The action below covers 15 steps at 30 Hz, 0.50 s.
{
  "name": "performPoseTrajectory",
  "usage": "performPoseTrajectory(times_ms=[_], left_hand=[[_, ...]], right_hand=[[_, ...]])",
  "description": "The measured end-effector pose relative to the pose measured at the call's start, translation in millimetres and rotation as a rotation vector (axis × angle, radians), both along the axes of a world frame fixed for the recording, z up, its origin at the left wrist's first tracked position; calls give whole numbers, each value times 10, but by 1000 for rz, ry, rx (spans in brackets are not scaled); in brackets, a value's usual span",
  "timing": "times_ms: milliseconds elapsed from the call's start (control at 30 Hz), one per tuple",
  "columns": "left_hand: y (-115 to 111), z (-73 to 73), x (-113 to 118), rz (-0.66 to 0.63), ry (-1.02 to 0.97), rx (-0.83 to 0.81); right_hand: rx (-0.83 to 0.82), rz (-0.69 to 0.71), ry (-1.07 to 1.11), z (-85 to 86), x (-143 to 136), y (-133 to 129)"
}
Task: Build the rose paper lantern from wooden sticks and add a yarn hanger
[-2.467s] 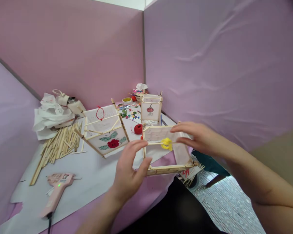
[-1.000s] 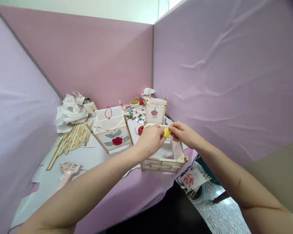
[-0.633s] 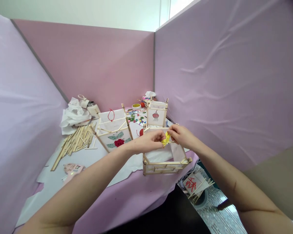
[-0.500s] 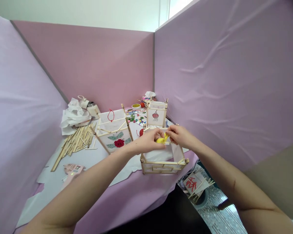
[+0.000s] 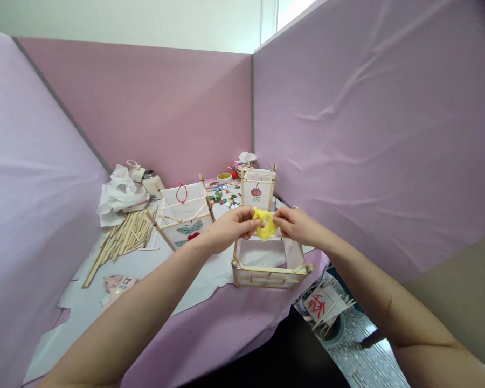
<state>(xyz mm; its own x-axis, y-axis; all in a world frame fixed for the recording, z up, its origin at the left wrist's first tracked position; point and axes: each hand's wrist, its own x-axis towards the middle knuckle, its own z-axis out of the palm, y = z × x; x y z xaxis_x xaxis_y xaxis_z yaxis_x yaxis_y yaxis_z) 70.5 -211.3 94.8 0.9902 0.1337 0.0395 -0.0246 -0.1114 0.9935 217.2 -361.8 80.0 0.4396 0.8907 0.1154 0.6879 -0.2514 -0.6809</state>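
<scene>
A bundle of yellow string is stretched between my hands, forming a loose ring with a gap in its middle. My left hand pinches its left side between thumb and fingers. On its right side, my right hand grips it the same way. Both hands are above a stick-framed lantern with white panels and an open top, standing near the table's front edge. The hands and string hide part of its far side.
Left of my hands stands another lantern with a butterfly picture; behind is one with a red lantern picture. Bamboo sticks, a pink glue gun and crumpled white paper lie left. A bin stands below right.
The yellow string has been spread from a compact bunch into an open ring. My left hand has moved slightly left and up; my right hand stays almost in place.
</scene>
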Motion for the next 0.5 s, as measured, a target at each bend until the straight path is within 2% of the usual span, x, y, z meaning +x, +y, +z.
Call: performPoseTrajectory(times_ms=[100,233,333,400,433,500], left_hand=[[12,69,15,91,-98,-80],[12,333,49,168,-277,-127],[3,538,54,146,-307,-40],[0,627,15,151,-290,56],[4,653,-22,169,-275,103],[27,668,-133,258,-256,177]], right_hand=[[98,45,3,51,-28,-50],[120,209,11,143,-78,-39],[224,332,118,260,-139,64],[279,345,164,353,-160,173],[253,353,176,406,-153,242],[99,403,197,542,-89,423]])
